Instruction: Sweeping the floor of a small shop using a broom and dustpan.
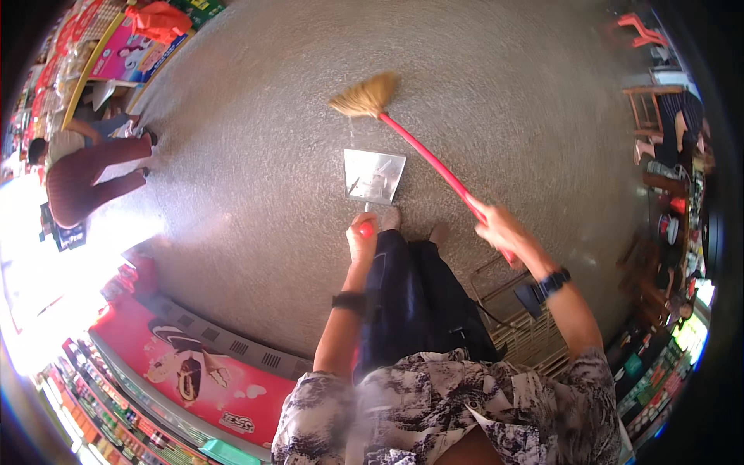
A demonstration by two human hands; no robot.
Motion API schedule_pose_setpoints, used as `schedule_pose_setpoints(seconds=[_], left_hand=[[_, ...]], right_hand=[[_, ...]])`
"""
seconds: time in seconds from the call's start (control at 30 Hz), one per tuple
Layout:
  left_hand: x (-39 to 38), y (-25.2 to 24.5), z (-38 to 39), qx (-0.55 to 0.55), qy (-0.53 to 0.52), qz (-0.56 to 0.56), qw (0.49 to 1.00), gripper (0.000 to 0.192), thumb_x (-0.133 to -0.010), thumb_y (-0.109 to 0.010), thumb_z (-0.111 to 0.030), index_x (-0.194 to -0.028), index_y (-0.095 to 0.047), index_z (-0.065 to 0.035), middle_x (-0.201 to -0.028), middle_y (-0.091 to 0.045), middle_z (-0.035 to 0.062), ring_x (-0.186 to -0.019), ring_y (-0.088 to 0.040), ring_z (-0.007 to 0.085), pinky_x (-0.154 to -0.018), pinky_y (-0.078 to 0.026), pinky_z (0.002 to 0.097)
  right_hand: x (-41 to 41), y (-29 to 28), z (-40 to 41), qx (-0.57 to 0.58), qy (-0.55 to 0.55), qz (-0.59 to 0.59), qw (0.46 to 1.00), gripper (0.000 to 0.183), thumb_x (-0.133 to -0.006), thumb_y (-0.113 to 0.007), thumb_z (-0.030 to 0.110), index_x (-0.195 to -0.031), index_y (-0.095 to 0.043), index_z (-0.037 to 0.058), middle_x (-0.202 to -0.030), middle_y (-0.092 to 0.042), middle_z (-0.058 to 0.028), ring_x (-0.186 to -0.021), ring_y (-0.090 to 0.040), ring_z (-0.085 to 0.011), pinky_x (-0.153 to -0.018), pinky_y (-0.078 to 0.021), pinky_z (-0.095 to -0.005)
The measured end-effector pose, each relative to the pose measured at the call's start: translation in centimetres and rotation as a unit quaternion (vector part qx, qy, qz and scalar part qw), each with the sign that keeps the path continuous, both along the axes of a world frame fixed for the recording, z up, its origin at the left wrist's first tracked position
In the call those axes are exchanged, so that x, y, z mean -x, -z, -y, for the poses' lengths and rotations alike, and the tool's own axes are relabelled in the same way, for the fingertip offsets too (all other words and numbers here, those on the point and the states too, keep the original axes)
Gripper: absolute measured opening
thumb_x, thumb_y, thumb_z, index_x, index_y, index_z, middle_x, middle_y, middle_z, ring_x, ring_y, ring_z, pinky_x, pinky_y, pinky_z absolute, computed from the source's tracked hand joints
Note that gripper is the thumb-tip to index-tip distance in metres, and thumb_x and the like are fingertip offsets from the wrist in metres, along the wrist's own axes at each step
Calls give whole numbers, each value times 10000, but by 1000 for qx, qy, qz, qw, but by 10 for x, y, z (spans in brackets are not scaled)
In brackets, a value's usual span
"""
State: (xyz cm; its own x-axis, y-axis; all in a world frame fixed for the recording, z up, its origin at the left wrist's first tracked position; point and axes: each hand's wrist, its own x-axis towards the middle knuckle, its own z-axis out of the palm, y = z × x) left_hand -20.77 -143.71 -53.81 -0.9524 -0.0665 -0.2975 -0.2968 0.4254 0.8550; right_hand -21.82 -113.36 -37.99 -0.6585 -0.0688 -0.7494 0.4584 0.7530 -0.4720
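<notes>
My left hand (362,235) is closed around the red-tipped handle of a metal dustpan (375,176). The pan lies on the floor just beyond my feet, with small bits of dirt in it. In my right hand (499,225) is the red handle of a broom (430,157), held near its upper end. The handle slants away to the upper left. Its straw head (366,96), slightly blurred, is on or just over the speckled floor (261,145), beyond the open edge of the pan and apart from it.
A pink chest freezer (232,383) stands at lower left, a metal rack (532,337) beside me at lower right. Two people, one in dark red trousers (99,174), are at the left near stocked shelves. Another person sits at a wooden chair (645,110) at right.
</notes>
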Motion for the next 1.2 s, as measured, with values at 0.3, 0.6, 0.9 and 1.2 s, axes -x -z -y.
schedule_pose_setpoints(seconds=[0.3, 0.6, 0.9, 1.2], left_hand=[[-3, 10, 18, 6, 7, -14, 1000, 79, -777, -613, -39, -854, -634, -46, -802, -645, 95, -754, -624, 199, -723, -485, 296], [5, 3, 12, 3, 53, -26, 998, 68, -777, -620, -46, -844, -633, -44, -779, -638, 101, -716, -615, 202, -697, -485, 299], [12, 13, 50, -18, 69, 6, 997, 79, -796, -631, -53, -875, -637, -47, -776, -639, 45, -716, -591, 131, -685, -481, 273], [11, 4, 68, -27, 123, 25, 992, 93, -793, -633, -28, -884, -644, -47, -837, -648, 60, -792, -591, 117, -736, -471, 277]], right_hand=[[-129, -164, -13, -11, 122, 177, 977, 664, -767, -540, 27, -1386, -399, 221, -561, -510, -44, -457, -508, -99, -484, -439, -262], [-226, -231, -1, -3, 148, 93, 985, 648, -766, -527, 30, -1387, -386, 153, -536, -503, -54, -433, -489, -101, -457, -421, -260], [-168, -160, -26, 66, 437, 96, 892, 689, -790, -533, 18, -1427, -290, 119, -576, -500, 9, -420, -470, -80, -386, -396, -238], [-84, 37, -53, 126, 473, -28, 872, 709, -784, -530, 58, -1436, -253, 97, -566, -499, -23, -425, -480, -116, -410, -419, -273]])
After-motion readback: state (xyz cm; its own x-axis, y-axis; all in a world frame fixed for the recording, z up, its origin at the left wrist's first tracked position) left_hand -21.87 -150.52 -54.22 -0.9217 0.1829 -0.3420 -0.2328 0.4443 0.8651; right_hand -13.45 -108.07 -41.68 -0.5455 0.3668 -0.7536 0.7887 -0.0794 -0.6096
